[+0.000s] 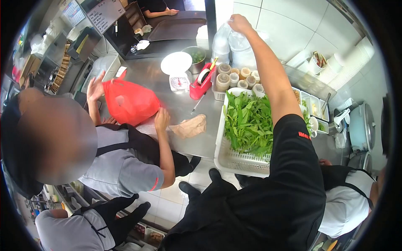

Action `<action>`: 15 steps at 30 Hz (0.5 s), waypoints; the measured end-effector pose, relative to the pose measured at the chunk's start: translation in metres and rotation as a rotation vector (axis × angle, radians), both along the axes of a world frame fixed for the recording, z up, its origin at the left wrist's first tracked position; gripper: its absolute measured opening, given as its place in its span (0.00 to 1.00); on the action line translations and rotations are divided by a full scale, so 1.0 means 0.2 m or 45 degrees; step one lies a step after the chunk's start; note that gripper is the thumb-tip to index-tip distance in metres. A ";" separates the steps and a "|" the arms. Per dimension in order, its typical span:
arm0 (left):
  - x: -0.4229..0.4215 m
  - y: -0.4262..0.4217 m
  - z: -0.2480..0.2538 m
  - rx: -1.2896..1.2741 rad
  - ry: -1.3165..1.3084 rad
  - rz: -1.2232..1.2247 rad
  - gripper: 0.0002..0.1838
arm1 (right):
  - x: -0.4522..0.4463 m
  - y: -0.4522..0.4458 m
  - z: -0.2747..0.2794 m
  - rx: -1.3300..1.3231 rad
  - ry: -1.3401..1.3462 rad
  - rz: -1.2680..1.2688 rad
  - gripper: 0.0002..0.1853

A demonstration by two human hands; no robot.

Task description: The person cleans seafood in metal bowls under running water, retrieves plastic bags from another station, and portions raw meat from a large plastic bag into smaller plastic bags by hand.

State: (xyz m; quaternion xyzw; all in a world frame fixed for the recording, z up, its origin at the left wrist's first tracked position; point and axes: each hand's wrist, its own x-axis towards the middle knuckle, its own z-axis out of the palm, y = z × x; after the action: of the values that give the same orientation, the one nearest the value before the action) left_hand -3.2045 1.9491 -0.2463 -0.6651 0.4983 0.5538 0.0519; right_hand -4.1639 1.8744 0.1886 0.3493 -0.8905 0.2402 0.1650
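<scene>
My right hand (239, 23) stretches far forward, its fingers closed on the top of a clear plastic bag (222, 44) by the tiled wall. Another clear bag (243, 52), bulging around pale contents, stands just beside it. Beneath my right arm sits a white plastic basket (243, 165) heaped with green leaves (249, 123). Lidded jars (223, 81) fill a smaller basket behind the leaves. My left hand is out of view.
At left, a co-worker's hands (162, 119) handle a red plastic bag (130, 100). A kitchen scale (180, 82), a red tape dispenser (201, 85) and a beige cloth (189, 126) lie on the steel counter (144, 62). Another person (347, 201) stands close at right.
</scene>
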 end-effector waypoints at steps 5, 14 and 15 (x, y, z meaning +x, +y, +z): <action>0.27 0.37 -0.18 -0.491 0.045 -1.147 0.16 | -0.19 0.13 0.26 -0.547 0.431 0.077 0.19; 0.19 -0.21 -0.13 -0.274 0.104 0.325 0.26 | 1.70 1.60 -0.93 -0.871 -2.714 1.172 0.16; 0.21 -0.32 -0.20 -0.312 0.157 0.315 0.25 | 1.91 1.77 -1.25 -0.902 -3.182 0.951 0.15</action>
State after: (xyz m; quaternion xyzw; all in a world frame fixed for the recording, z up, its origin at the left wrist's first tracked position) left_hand -3.1620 1.8860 -0.2866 -0.6873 0.4787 0.5310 -0.1286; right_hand -3.7817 2.2289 -0.0621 0.0572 -0.1871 0.6399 -0.7431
